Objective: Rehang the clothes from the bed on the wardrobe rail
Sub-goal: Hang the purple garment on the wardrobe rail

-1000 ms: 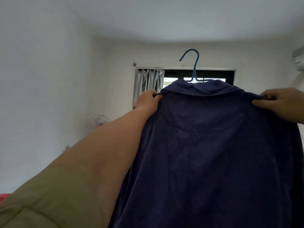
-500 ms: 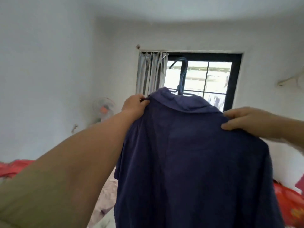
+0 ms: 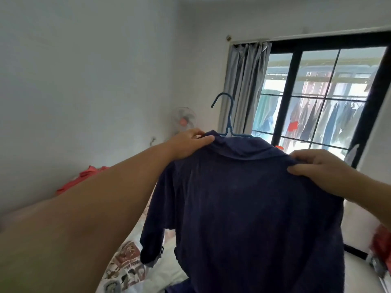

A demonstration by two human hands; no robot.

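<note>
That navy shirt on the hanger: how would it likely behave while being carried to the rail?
Probably floppy: the shirt drapes in soft folds and its sleeve hangs limp. It seems light, since the left hand and right hand hold it up by pinching just the shoulders. It may slide off the thin hanger if tilted.

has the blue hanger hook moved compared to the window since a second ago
Yes. The blue wire hanger hook stood above the black-framed window's top edge; now it sits lower and further left, in front of the grey curtain.
</note>
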